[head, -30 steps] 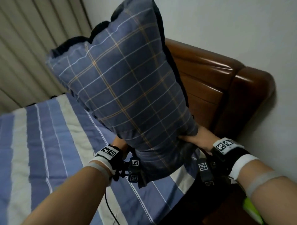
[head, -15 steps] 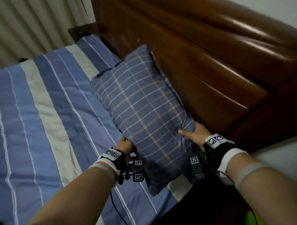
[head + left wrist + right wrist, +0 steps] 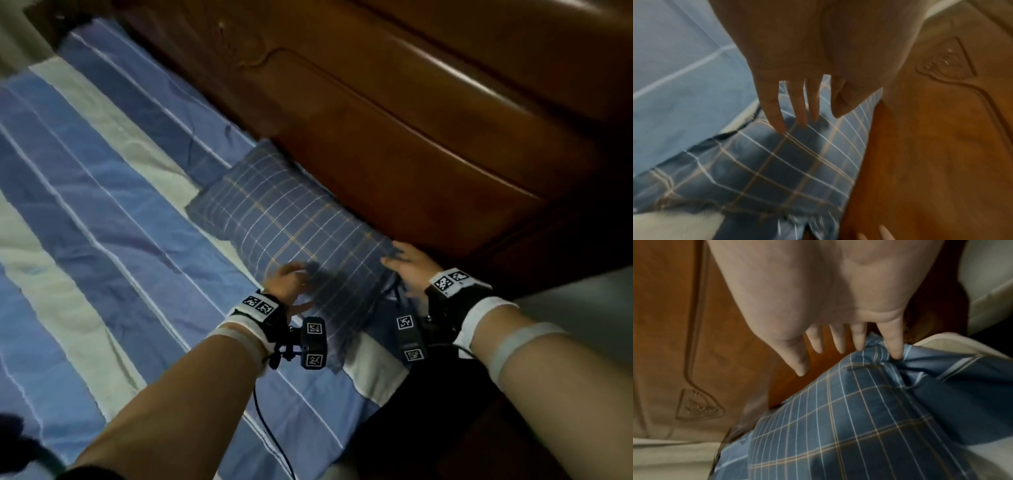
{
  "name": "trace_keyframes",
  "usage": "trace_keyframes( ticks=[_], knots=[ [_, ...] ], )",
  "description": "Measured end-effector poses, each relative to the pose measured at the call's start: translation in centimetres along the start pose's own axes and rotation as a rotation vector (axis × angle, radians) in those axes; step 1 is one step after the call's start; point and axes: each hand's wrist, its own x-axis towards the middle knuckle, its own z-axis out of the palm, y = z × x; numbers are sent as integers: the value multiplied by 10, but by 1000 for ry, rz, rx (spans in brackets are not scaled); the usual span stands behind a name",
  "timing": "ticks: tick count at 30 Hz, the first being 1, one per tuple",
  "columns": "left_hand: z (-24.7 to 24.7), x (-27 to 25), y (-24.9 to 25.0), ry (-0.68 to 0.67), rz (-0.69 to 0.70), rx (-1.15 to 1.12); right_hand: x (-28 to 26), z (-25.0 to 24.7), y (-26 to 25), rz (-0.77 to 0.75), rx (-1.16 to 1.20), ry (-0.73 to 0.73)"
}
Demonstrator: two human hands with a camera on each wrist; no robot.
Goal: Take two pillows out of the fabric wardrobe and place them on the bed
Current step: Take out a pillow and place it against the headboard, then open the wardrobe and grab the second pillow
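Your plump, rectangular checked pillow (image 3: 294, 226) lies flat on the striped cotton sheet of the bed (image 3: 102, 219), its long edge against the glossy carved wooden headboard (image 3: 394, 113). Your left hand (image 3: 286, 279) rests fingers straight on its near end, gripping nothing. Your right hand (image 3: 409, 265), fingers also extended, touches the crumpled corner.
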Motion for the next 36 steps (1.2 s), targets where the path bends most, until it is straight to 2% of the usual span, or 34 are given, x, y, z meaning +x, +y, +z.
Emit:
trace_keyframes(
  ticks=[5, 9, 13, 18, 22, 25, 28, 32, 34, 36],
  knots=[
    [94, -32, 9, -268, 56, 157, -81, -49, 38, 59, 297, 125],
    [195, -90, -11, -537, 141, 391, -185, -103, 101, 76, 518, 261],
    [292, -197, -83, -770, 179, 573, -317, -141, 199, 47, 696, 457],
    [363, -347, -236, -1051, 205, 826, -499, -131, 347, 14, 865, 702],
    [369, -467, -382, -1286, 144, 1065, -645, -75, 453, 95, 1012, 888],
    [351, -546, -481, -1482, 84, 1199, -741, -19, 518, 158, 1079, 1019],
    [324, -620, -560, -1633, 21, 1330, -820, 47, 569, 223, 1228, 1223],
    [285, -700, -656, -1817, -36, 1545, -900, 135, 630, 411, 1436, 1387],
    [282, -703, -674, -1830, 49, 1573, -907, 156, 646, 447, 1555, 1419],
    [271, -717, -713, -1869, 2, 1638, -925, 187, 669, 545, 1641, 1460]
  ],
)
